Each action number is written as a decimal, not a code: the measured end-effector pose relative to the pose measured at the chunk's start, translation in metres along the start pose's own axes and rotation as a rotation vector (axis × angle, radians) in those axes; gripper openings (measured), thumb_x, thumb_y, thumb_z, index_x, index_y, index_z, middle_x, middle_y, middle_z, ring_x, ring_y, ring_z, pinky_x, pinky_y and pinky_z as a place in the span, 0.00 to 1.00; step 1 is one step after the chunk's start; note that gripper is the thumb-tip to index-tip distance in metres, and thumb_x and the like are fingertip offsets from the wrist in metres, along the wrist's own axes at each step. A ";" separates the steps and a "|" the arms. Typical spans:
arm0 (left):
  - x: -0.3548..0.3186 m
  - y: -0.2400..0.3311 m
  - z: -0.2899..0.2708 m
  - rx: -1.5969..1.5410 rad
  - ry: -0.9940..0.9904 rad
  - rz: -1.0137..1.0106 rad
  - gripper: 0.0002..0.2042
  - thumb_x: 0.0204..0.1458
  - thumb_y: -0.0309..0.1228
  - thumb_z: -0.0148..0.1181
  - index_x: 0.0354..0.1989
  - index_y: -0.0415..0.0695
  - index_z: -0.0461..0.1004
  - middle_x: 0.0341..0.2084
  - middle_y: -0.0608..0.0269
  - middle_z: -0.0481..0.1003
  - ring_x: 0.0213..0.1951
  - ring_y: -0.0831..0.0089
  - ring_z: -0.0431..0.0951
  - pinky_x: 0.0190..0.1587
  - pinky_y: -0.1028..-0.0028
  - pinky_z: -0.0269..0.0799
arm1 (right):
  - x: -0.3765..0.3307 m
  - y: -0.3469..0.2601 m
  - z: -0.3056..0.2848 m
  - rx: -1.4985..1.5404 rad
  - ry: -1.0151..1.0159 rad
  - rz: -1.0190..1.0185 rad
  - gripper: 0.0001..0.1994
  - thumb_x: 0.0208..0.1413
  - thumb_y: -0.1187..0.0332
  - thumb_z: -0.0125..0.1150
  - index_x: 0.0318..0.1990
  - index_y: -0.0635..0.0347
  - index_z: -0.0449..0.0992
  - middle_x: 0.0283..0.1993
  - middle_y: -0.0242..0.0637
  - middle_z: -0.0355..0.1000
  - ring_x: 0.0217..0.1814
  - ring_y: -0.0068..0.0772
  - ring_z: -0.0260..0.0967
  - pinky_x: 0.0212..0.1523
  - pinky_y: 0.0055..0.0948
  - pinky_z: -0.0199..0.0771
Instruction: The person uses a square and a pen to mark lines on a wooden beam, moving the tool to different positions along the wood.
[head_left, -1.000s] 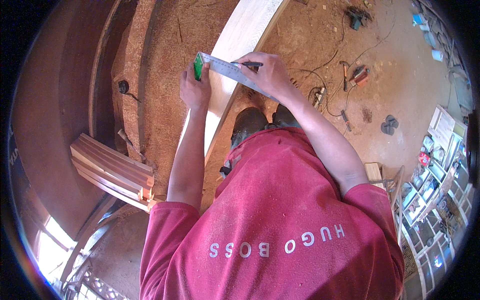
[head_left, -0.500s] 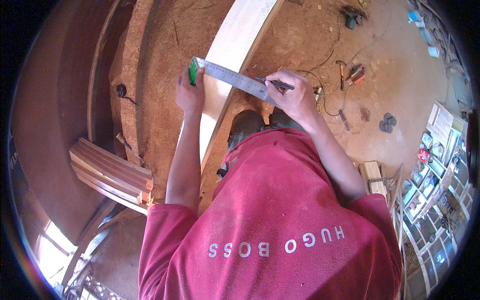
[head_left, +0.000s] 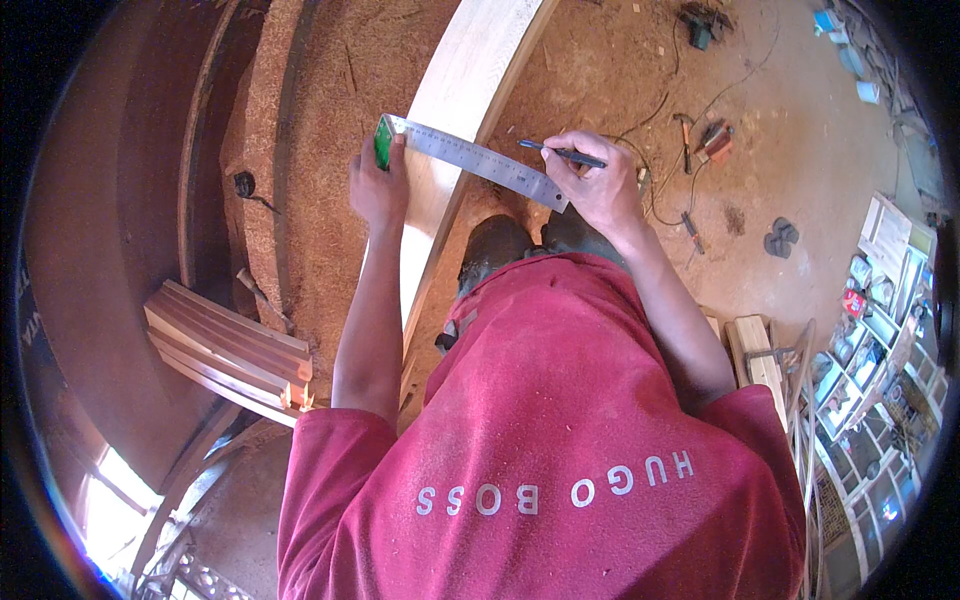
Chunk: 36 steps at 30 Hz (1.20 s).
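A pale wooden board (head_left: 465, 75) runs from the top of the view down past my left forearm. Across it lies a try square (head_left: 470, 158), its green stock against the board's left edge and its metal blade reaching out beyond the right edge. My left hand (head_left: 380, 190) grips the square at the green stock. Just off the blade's free end, my right hand (head_left: 598, 190) is closed around a dark pen (head_left: 575, 156), whose tip points left above the blade. The fingers of my right hand seem apart from the square.
Stacked wood strips (head_left: 230, 350) lie at the left. On the brown floor to the right are a hammer (head_left: 686, 142), a power tool (head_left: 702, 28) with a cord, and a pair of sandals (head_left: 781, 238). Shelves with containers (head_left: 860, 350) stand at the far right.
My right hand has drawn slightly right, taking the pen off the square's blade and uncovering the blade's end. My left hand and the square stay almost where they were.
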<state>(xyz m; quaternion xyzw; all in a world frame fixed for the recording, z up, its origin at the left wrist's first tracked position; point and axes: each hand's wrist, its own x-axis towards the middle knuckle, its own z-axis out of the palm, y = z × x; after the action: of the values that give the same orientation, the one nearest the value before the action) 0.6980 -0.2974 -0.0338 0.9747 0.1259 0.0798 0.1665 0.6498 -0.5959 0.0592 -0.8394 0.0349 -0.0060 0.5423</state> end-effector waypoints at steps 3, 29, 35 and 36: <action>0.000 0.004 0.001 -0.011 0.009 0.004 0.28 0.61 0.57 0.58 0.59 0.47 0.77 0.44 0.50 0.78 0.45 0.50 0.82 0.45 0.54 0.78 | 0.000 0.005 0.000 -0.049 0.024 -0.054 0.08 0.56 0.68 0.69 0.41 0.60 0.84 0.40 0.39 0.83 0.33 0.32 0.81 0.35 0.28 0.81; 0.001 0.000 0.005 0.006 0.045 0.069 0.30 0.61 0.57 0.58 0.60 0.44 0.76 0.40 0.50 0.77 0.41 0.51 0.82 0.39 0.55 0.78 | 0.009 0.004 0.009 0.013 -0.007 -0.011 0.08 0.57 0.67 0.68 0.41 0.60 0.84 0.39 0.40 0.83 0.35 0.32 0.82 0.35 0.29 0.80; 0.000 0.003 0.005 0.012 0.076 0.057 0.27 0.61 0.57 0.58 0.57 0.46 0.77 0.39 0.50 0.77 0.40 0.51 0.82 0.38 0.54 0.78 | 0.026 0.008 0.033 -0.007 -0.088 -0.049 0.09 0.59 0.69 0.68 0.44 0.62 0.84 0.42 0.37 0.83 0.38 0.23 0.79 0.39 0.25 0.78; 0.000 0.004 0.004 0.005 0.075 0.057 0.27 0.61 0.57 0.59 0.56 0.46 0.77 0.39 0.50 0.77 0.40 0.50 0.82 0.37 0.54 0.78 | 0.030 0.009 0.037 -0.007 -0.091 -0.051 0.09 0.59 0.69 0.68 0.44 0.62 0.84 0.42 0.37 0.83 0.38 0.23 0.79 0.39 0.25 0.78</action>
<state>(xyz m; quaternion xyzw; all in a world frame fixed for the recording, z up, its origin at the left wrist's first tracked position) 0.6999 -0.3023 -0.0366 0.9746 0.1044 0.1206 0.1569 0.6814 -0.5675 0.0348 -0.8413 -0.0113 0.0183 0.5401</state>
